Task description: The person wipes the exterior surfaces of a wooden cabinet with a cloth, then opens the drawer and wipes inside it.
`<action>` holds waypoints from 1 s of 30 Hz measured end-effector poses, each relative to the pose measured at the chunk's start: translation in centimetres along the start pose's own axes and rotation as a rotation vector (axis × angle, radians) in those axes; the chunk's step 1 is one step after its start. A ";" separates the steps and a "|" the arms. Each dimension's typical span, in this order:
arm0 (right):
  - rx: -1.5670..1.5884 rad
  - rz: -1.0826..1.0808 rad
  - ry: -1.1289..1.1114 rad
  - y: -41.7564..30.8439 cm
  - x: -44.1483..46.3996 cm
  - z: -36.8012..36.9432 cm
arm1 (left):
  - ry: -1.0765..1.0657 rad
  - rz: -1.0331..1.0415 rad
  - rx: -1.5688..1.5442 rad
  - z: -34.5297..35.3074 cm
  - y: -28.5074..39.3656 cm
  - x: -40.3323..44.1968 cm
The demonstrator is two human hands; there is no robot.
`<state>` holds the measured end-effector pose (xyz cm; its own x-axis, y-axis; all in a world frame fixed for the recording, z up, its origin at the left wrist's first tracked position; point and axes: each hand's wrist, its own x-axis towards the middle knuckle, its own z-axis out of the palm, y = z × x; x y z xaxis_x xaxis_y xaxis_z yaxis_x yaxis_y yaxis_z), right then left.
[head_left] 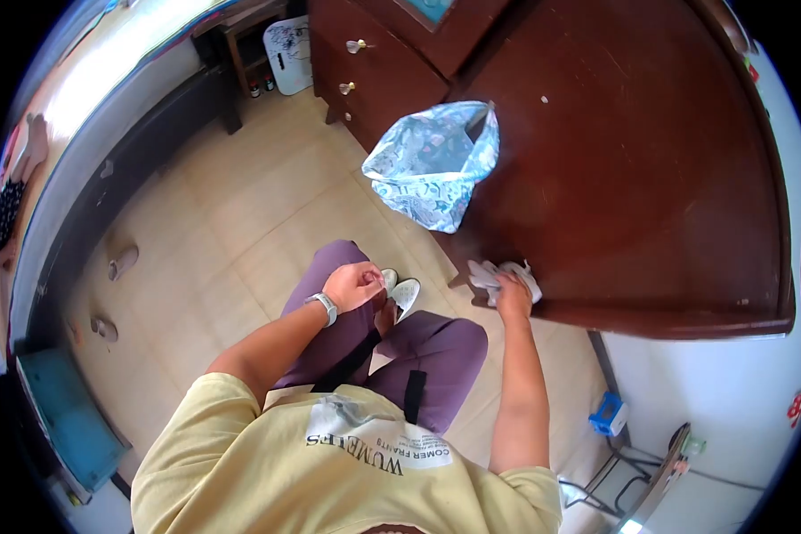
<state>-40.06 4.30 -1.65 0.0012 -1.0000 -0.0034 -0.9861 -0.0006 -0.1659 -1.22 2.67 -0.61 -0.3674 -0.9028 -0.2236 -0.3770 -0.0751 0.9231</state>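
My right hand [513, 298] grips a pale, crumpled cloth [527, 278] and presses it against the lower edge of a dark red-brown wooden cabinet [632, 178]. Part of the cloth spreads out past the fingers to the left. My left hand [354, 287], with a watch [326, 308] on the wrist, is held above my thigh near the knee. Its fingers are curled in, and nothing shows in them. Ahead of both hands, a blue patterned fabric bag [425, 200] hangs at the cabinet's front with its mouth open.
Small knobs mark the cabinet drawers [387, 62] at the top. A slipper [123, 263] lies on the tiled floor [196, 222] at left, beside a dark bed frame [125, 156]. Another person's foot [36, 142] rests on the bed. A blue box [608, 414] stands at lower right.
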 end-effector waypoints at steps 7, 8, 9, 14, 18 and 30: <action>0.660 0.774 0.278 5.6 -16.6 1.1 | -0.049 0.025 0.007 0.9 -1.1 0.6; 1.047 0.921 0.422 5.4 -18.4 1.7 | -0.079 0.035 0.031 1.0 -1.3 0.7; 1.115 0.967 0.526 4.3 -20.3 1.5 | -0.072 0.034 -0.024 1.1 -1.5 0.7; 1.333 1.190 0.834 2.1 -24.5 -1.4 | -0.106 -0.082 -0.176 1.3 -0.9 0.7; 1.377 0.902 1.138 3.6 -22.0 -8.7 | -0.211 0.015 -0.086 1.4 -3.1 0.9; -0.140 0.176 1.675 -0.1 -4.4 -33.2 | -0.633 0.100 0.289 8.3 0.7 -4.6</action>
<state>-45.51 8.61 31.11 -0.1765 0.1083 0.9783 -0.9612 0.1951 -0.1951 -6.85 10.27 -1.53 -0.8033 -0.4726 -0.3623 -0.4945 0.1902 0.8481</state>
